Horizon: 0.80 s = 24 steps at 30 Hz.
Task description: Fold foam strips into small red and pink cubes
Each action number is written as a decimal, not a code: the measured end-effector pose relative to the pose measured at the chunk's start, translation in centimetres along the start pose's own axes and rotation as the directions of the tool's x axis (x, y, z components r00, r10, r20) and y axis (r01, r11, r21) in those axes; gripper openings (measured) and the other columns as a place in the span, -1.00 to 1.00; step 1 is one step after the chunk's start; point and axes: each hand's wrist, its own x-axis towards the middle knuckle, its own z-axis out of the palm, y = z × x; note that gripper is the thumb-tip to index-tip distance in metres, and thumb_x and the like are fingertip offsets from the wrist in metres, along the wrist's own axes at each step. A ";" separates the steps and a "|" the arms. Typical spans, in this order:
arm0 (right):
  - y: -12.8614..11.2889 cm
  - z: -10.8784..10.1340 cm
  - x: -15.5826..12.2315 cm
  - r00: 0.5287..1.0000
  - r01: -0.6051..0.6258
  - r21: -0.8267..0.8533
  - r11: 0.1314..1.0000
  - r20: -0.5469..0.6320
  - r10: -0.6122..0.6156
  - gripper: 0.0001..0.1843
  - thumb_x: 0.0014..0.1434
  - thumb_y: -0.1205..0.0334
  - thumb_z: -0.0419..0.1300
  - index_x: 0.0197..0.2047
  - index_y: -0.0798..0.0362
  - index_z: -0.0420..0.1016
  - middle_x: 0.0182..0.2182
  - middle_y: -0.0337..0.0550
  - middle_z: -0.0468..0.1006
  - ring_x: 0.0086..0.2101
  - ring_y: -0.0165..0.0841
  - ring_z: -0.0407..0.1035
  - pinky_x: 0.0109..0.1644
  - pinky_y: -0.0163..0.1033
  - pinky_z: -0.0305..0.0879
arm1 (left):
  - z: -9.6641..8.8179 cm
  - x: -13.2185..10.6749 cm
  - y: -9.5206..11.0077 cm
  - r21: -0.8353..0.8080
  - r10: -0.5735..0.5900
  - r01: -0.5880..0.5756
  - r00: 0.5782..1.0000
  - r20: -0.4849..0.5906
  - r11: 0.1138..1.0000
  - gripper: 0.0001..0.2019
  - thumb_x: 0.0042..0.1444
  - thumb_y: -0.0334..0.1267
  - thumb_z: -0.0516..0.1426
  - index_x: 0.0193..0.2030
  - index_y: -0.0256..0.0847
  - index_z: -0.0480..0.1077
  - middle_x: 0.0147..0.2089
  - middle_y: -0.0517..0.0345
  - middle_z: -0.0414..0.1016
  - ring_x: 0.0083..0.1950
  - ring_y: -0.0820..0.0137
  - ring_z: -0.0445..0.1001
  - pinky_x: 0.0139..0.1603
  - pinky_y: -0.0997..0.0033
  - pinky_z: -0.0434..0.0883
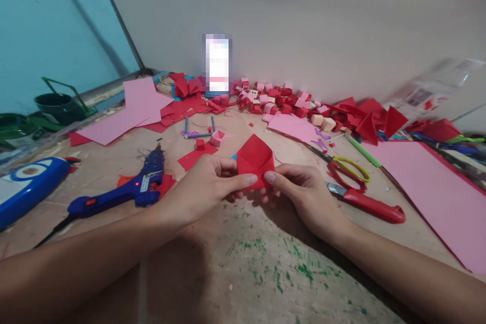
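Paper [255, 159], red and creased into a shallow pocket, is held between the two hands over the table [243, 278]. Left hand [207, 179]: thumb and fingers pinch the paper's lower left edge. Right hand [309, 192]: thumb and fingers pinch the lower right edge, the thumb tips near each other. Left of the left hand lies a blue glue gun [125, 190] with a small red light lit. Just beyond that hand sits a small pink box [218, 138]. Right of the right hand are scissors [327, 157] and a red-handled knife [374, 206], with a large pink sheet [436, 197] farther right. Beyond both hands, small paper cubes [273, 98] are heaped along the wall [304, 25].
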 end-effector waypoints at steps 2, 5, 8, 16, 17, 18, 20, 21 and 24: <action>0.0 0.0 0.0 1.000 0.003 0.016 1.000 0.023 -0.004 -0.67 0.19 -0.01 0.40 -0.45 0.06 0.66 -0.54 -0.17 0.64 -0.50 -0.38 0.54 -0.43 -0.35 0.39 | 0.0 0.0 0.0 0.075 0.005 -0.002 0.999 -0.035 0.997 -0.73 0.17 -0.11 0.28 -0.39 -0.30 0.55 -0.44 0.11 0.55 -0.42 0.39 0.44 -0.37 0.41 0.34; 0.0 0.0 -0.1 0.999 0.000 0.032 0.999 0.052 -0.002 -0.69 0.17 -0.01 0.42 -0.45 0.05 0.66 -0.54 -0.18 0.64 -0.48 -0.37 0.55 -0.40 -0.33 0.42 | 0.1 -0.2 0.1 0.121 0.012 -0.007 0.999 -0.045 0.993 -0.74 0.19 -0.12 0.27 -0.41 -0.28 0.55 -0.43 0.13 0.57 -0.40 0.37 0.48 -0.37 0.42 0.34; -0.1 0.0 -0.1 0.997 -0.024 0.043 0.999 0.081 0.020 -0.68 0.15 -0.01 0.43 -0.46 0.05 0.65 -0.53 -0.16 0.66 -0.48 -0.33 0.58 -0.33 -0.26 0.49 | 0.3 -0.4 0.4 0.107 0.026 -0.024 0.999 -0.021 0.994 -0.78 0.20 -0.15 0.26 -0.37 -0.25 0.58 -0.35 0.10 0.66 -0.28 0.30 0.60 -0.28 0.40 0.43; -0.2 0.1 -0.1 0.997 -0.017 0.031 0.999 0.076 0.014 -0.71 0.17 0.00 0.42 -0.44 0.04 0.70 -0.53 -0.12 0.69 -0.45 -0.30 0.62 -0.31 -0.26 0.53 | 0.5 -0.5 0.6 0.081 0.079 -0.079 0.997 -0.005 0.994 -0.86 0.18 -0.22 0.27 -0.35 -0.19 0.62 -0.28 0.13 0.73 -0.20 0.25 0.69 -0.15 0.35 0.55; -0.2 0.1 -0.1 0.997 -0.016 0.029 0.999 0.075 0.014 -0.72 0.17 0.02 0.42 -0.44 0.03 0.70 -0.53 -0.12 0.69 -0.45 -0.30 0.62 -0.31 -0.26 0.53 | 0.5 -0.5 0.5 0.085 0.083 -0.083 0.996 -0.006 0.993 -0.86 0.18 -0.21 0.27 -0.34 -0.19 0.62 -0.27 0.13 0.73 -0.20 0.24 0.69 -0.14 0.35 0.55; -0.2 0.1 -0.1 0.997 -0.015 0.028 0.999 0.073 0.013 -0.73 0.17 0.04 0.42 -0.45 0.03 0.70 -0.53 -0.13 0.68 -0.45 -0.30 0.61 -0.32 -0.27 0.53 | 0.5 -0.4 0.4 0.086 0.086 -0.084 0.996 -0.010 0.993 -0.86 0.18 -0.20 0.27 -0.33 -0.19 0.62 -0.27 0.13 0.73 -0.20 0.24 0.69 -0.15 0.35 0.55; -0.2 0.2 -0.1 0.997 -0.021 0.026 0.999 0.076 0.019 -0.74 0.17 0.07 0.42 -0.46 0.03 0.69 -0.53 -0.13 0.69 -0.45 -0.31 0.61 -0.32 -0.27 0.52 | 0.5 -0.4 0.2 0.077 0.078 -0.077 0.997 -0.016 0.994 -0.84 0.20 -0.18 0.27 -0.32 -0.19 0.62 -0.27 0.13 0.73 -0.20 0.25 0.69 -0.17 0.35 0.55; -0.2 0.2 -0.1 0.996 -0.026 0.027 0.999 0.080 0.024 -0.74 0.17 0.07 0.42 -0.46 0.03 0.69 -0.53 -0.13 0.69 -0.46 -0.31 0.61 -0.31 -0.26 0.52 | 0.6 -0.4 0.2 0.068 0.073 -0.071 0.997 -0.017 0.995 -0.83 0.21 -0.17 0.26 -0.32 -0.19 0.62 -0.27 0.13 0.73 -0.21 0.25 0.68 -0.18 0.36 0.55; -0.2 0.2 -0.1 0.994 -0.038 0.029 0.999 0.103 0.035 -0.72 0.18 0.02 0.41 -0.44 0.04 0.71 -0.53 -0.12 0.69 -0.48 -0.33 0.58 -0.31 -0.26 0.51 | 0.6 -0.3 0.1 0.040 0.065 -0.064 0.998 -0.016 0.997 -0.81 0.22 -0.17 0.24 -0.32 -0.21 0.61 -0.29 0.10 0.71 -0.24 0.25 0.67 -0.21 0.35 0.55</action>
